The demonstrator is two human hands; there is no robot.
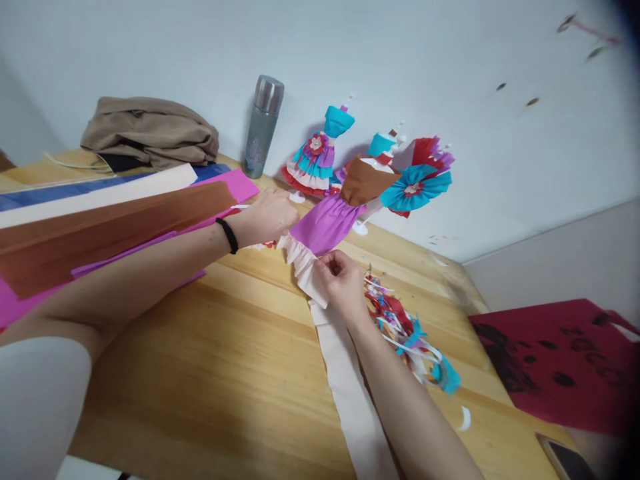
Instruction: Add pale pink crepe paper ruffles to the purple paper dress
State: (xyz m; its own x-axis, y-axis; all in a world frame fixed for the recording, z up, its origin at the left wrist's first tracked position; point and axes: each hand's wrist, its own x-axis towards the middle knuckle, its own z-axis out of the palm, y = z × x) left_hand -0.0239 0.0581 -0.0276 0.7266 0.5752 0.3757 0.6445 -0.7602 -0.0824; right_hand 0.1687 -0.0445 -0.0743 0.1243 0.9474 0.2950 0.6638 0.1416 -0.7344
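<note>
A small dress form wears a brown paper top (367, 181) and a purple gathered skirt (327, 223), tilted over the table. Along the skirt's lower edge lies a pale pink ruffled strip (304, 265), whose long flat tail (353, 393) runs down to the near edge of the view. My right hand (343, 280) pinches the strip near the skirt's right lower corner, thumb against fingers. At the skirt's left side, my left hand (270, 217) is closed by the strip's upper end; what its fingers hold is hidden.
Finished paper dresses (320, 157) and a grey flask (263, 127) stand by the wall. Brown paper (115, 227) and other sheets lie left, before a folded brown cloth (150, 130). Paper scraps (405, 327) lie right, with a phone (565, 460) and red bag (560, 360) beyond.
</note>
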